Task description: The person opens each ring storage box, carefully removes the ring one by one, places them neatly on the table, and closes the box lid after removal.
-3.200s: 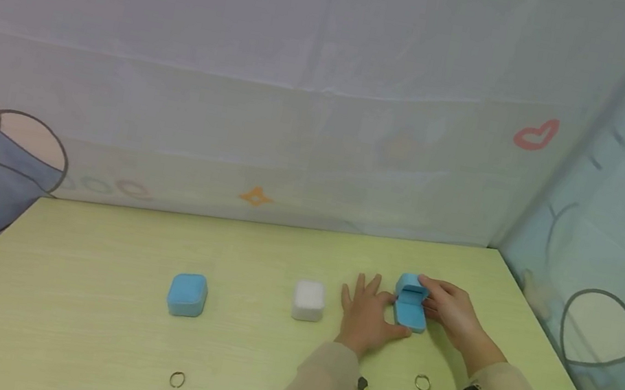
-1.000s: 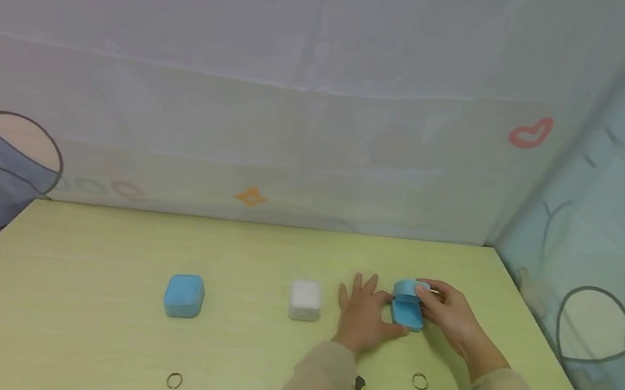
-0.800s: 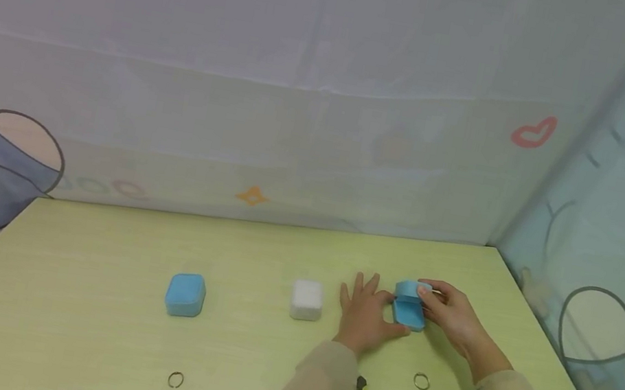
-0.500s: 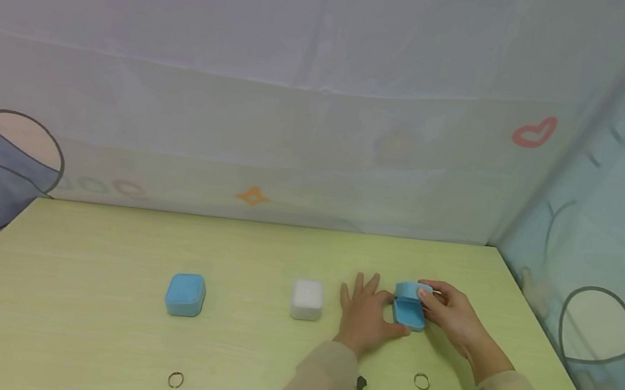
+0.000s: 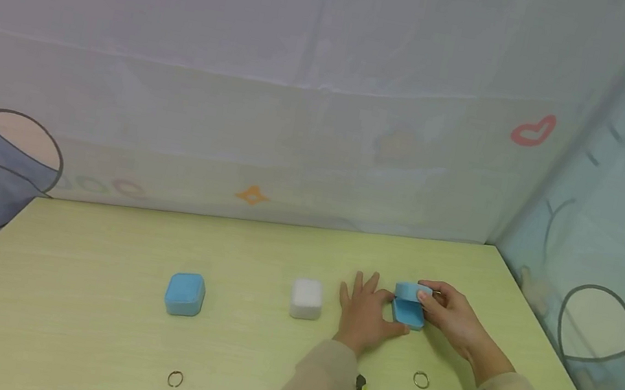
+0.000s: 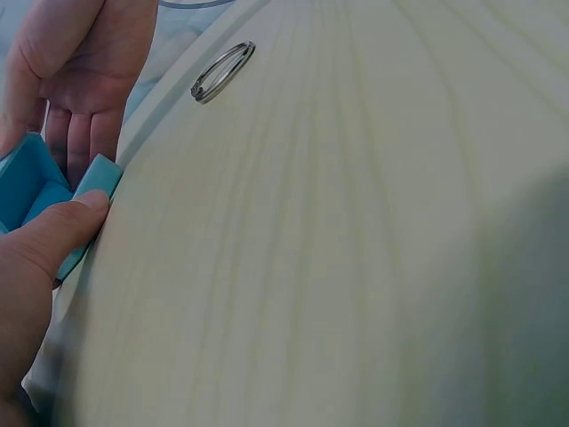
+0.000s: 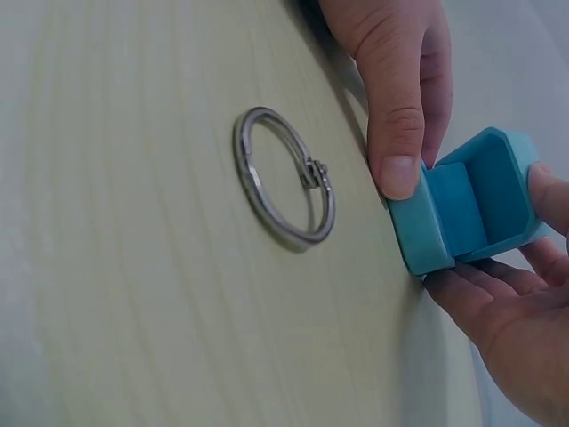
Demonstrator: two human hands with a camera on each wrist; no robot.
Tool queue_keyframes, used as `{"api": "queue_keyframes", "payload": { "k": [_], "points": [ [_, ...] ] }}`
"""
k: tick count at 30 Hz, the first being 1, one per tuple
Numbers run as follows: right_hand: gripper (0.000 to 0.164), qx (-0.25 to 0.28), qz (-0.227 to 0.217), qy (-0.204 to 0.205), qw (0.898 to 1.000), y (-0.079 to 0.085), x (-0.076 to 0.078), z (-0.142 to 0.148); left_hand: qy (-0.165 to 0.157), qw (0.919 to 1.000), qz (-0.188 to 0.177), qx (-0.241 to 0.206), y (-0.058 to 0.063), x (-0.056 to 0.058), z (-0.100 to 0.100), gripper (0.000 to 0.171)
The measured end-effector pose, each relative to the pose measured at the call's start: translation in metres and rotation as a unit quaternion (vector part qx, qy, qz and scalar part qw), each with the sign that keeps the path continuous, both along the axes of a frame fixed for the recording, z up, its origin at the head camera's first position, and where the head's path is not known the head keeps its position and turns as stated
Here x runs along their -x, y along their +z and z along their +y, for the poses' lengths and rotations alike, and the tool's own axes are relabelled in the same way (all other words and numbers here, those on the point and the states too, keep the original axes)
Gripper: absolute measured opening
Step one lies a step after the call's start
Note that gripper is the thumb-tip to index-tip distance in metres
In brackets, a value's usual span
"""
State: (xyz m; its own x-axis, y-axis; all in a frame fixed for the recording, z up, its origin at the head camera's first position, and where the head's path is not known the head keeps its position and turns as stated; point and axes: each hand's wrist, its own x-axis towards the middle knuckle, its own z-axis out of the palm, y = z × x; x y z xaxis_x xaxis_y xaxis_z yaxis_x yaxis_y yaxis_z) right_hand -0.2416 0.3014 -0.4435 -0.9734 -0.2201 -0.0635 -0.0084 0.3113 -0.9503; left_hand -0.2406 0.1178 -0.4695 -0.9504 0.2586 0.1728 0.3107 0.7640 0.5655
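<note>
A small light-blue ring box stands with its lid raised on the table's right side. My left hand holds its base from the left, thumb at the front edge and index finger at the back. My right hand pinches the lid from the right, the thumb on the lid's front rim. The lid leans over the base, and in the right wrist view the blue inside of the box shows. A metal ring with a small clasp lies on the table in front of the box.
Left of my left hand stands a closed white box, and farther left a closed blue box. Another metal ring lies near the front left. A printed cloth hangs behind the pale wood-grain table.
My right hand has swung the blue box's lid forward and down from more upright, its thumb moving onto the lid's front. The left hand stays on the base.
</note>
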Motion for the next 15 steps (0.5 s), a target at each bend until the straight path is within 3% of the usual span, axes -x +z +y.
{"api": "queue_keyframes", "payload": {
  "k": [15],
  "points": [
    [0.057, 0.0, 0.009, 0.01, 1.0, -0.0012, -0.0025, 0.0012, 0.002, 0.9999, 0.008, 0.012, -0.002, 0.0019, 0.0008, 0.058]
  ]
}}
